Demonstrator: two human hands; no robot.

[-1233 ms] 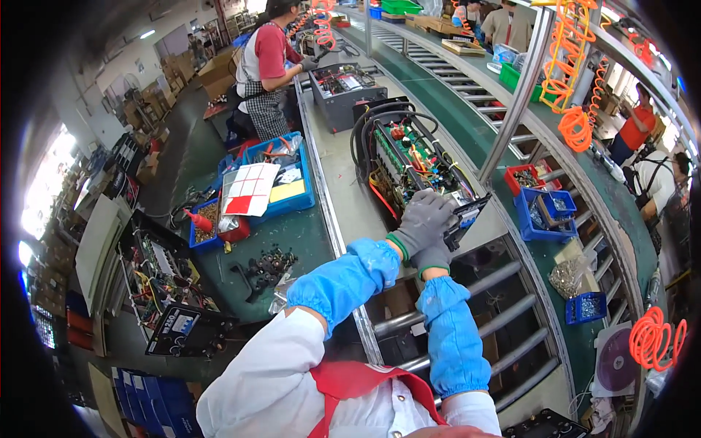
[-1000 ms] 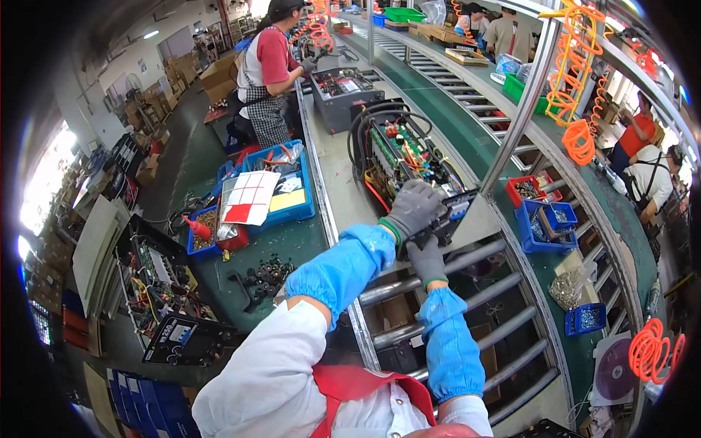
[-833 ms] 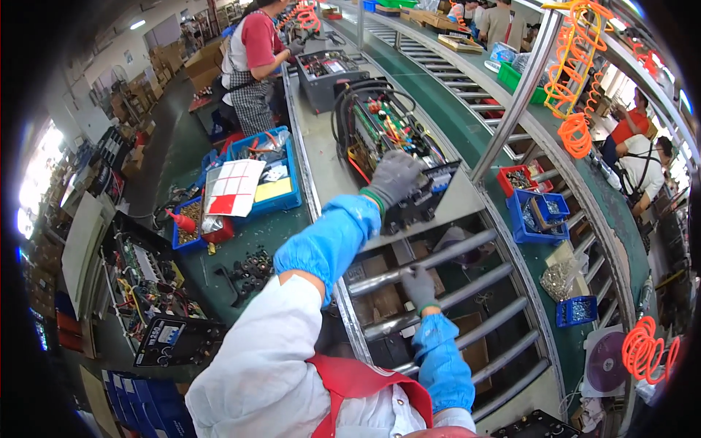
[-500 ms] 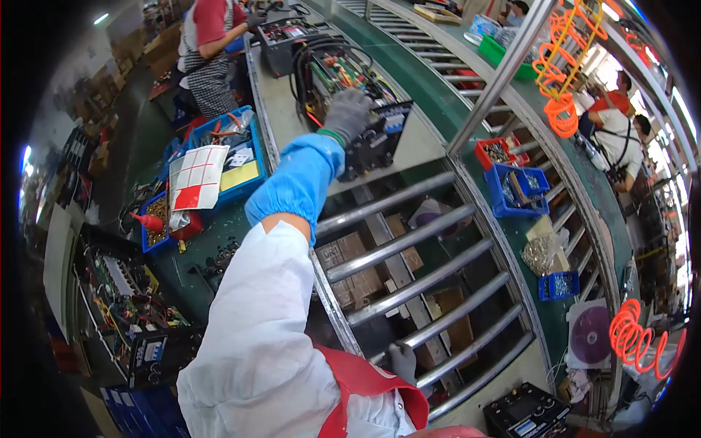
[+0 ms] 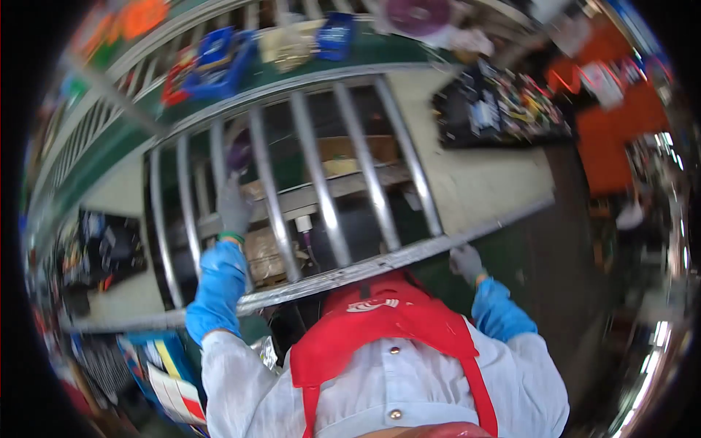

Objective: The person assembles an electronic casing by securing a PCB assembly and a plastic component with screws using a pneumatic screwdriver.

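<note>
My left hand [image 5: 235,208], in a grey glove with a blue sleeve cover, is over the metal rollers [image 5: 310,157]. Its fingers look stretched out along one roller, with nothing seen in them, though motion blurs them. Beside the near metal rail [image 5: 350,271] is my right hand [image 5: 466,260], gloved in grey too; blur hides how its fingers are set and whether they touch the rail. A black device with exposed wiring [image 5: 504,113] rests on the pale board right of the rollers. Another black device [image 5: 106,248] lies on the board to the left.
Across the far rail are a blue bin [image 5: 219,69], a smaller blue bin [image 5: 336,35] and a purple disc [image 5: 418,13]. Cardboard [image 5: 266,252] shows below the rollers. A blue tray [image 5: 135,358] with a red-and-white sheet [image 5: 175,394] is at lower left.
My view has swung round to the right. My left hand has come off the open black device onto the rollers. My right hand has gone from the rollers to the near rail.
</note>
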